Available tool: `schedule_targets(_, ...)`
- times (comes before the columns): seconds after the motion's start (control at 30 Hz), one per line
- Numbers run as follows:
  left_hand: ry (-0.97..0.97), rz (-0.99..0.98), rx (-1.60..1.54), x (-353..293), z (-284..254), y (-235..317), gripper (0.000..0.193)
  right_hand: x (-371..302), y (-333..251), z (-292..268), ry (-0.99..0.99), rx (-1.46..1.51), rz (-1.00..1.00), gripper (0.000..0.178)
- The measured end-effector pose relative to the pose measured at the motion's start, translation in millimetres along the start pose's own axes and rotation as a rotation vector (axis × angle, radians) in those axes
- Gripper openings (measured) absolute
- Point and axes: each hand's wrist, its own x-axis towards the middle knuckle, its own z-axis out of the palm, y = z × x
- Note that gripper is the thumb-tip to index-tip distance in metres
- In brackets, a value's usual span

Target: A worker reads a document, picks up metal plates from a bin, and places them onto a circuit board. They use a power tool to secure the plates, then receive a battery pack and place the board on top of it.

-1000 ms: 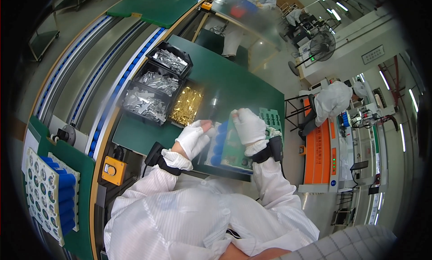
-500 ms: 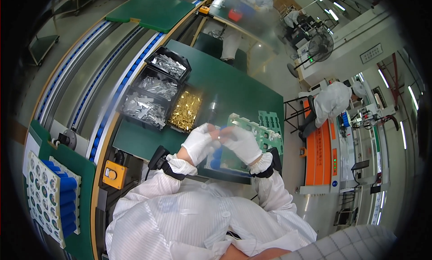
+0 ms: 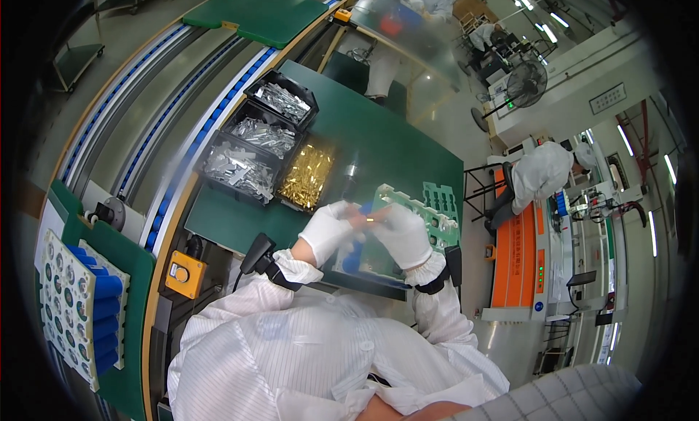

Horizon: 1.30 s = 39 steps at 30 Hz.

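My white-gloved hands meet above the near part of the green table, bare fingertips together. Between them shows a small gold-coloured metal piece (image 3: 370,219), too blurred to tell its exact shape. My left hand (image 3: 326,233) is closed in a pinch at the piece's left side. From the right, my right hand (image 3: 401,237) pinches at the same piece. Beneath the hands lies a clear-looking tray or sheet with blue cylinders (image 3: 351,258), partly hidden. A pale green plastic holder frame (image 3: 441,233) lies beside my right hand. Beyond my left hand stands a black bin of gold-coloured metal pieces (image 3: 307,176).
Black bins of silver metal strips (image 3: 239,172) stand along the table's left side. A clear cylindrical object (image 3: 351,170) is near the gold pieces. Further left run conveyor rails (image 3: 207,130), a yellow button box (image 3: 183,274) and a block of blue cylinders (image 3: 108,315). Other people work farther off.
The view has shifted slightly, moving the scene a little. My hands stay together, and the gold-coloured piece now shows between the fingertips.
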Motion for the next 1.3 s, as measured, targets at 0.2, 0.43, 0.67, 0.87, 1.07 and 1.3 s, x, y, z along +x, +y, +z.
schedule_targets(0.2,-0.002,-0.068,0.094,-0.6,0.8,1.3,0.015,0.0,-3.1,-2.8,0.036,0.048,-0.018,0.013)
schedule_targets(0.43,0.033,-0.004,0.026,9.6,-17.1,-8.0,0.019,4.0,20.3,-10.7,0.139,0.127,0.317,0.012)
schedule_targets(0.67,0.234,0.059,0.050,18.5,-53.2,-13.1,0.019,1.5,33.6,-6.3,0.098,0.059,0.198,0.011)
schedule_targets(0.87,0.296,0.129,0.097,24.5,-72.7,-14.1,0.018,-1.3,29.0,-6.0,0.062,-0.050,0.197,0.010)
schedule_targets(1.07,0.490,0.623,1.181,35.9,-91.6,-6.5,0.027,-2.6,36.3,-5.1,0.000,-0.078,0.122,0.011)
schedule_targets(1.3,0.472,0.136,1.778,66.5,-79.8,19.9,0.019,1.5,28.5,-0.6,-0.003,-0.374,0.037,0.013)
